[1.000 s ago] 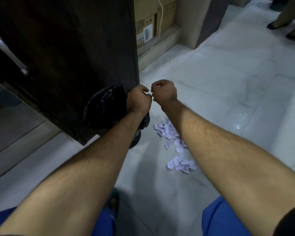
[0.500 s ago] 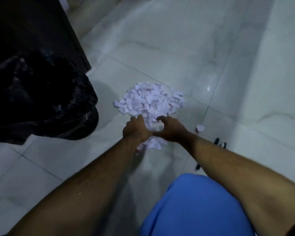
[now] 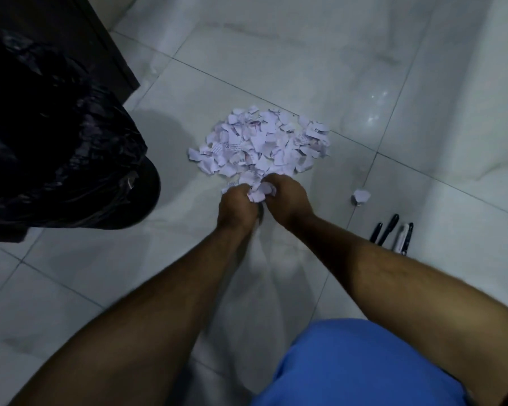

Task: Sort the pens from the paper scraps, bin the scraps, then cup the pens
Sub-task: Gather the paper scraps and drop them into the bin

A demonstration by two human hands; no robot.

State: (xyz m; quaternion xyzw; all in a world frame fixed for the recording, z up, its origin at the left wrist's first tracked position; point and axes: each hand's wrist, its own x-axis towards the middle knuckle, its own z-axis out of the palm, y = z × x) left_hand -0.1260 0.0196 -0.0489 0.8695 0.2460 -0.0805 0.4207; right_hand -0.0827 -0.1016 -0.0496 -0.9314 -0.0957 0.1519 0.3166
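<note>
A heap of pale torn paper scraps [image 3: 261,142] lies on the white tiled floor. At its near edge my left hand [image 3: 236,208] and my right hand [image 3: 286,197] are pressed together, fingers closed around a bunch of scraps [image 3: 258,193]. A bin lined with a black plastic bag [image 3: 56,148] stands to the left of the heap. Several dark pens [image 3: 393,232] lie side by side on the floor to the right, partly hidden behind my right forearm. One stray scrap [image 3: 360,196] lies apart, between the heap and the pens.
A dark wooden cabinet [image 3: 71,22] rises behind the bin at the upper left. My knee in blue cloth [image 3: 364,367] fills the lower right. Glossy floor tiles [image 3: 320,54] stretch beyond the heap.
One second ago both fists were held up over the bin. They have come down to the near edge of the heap and closed on a bunch of scraps.
</note>
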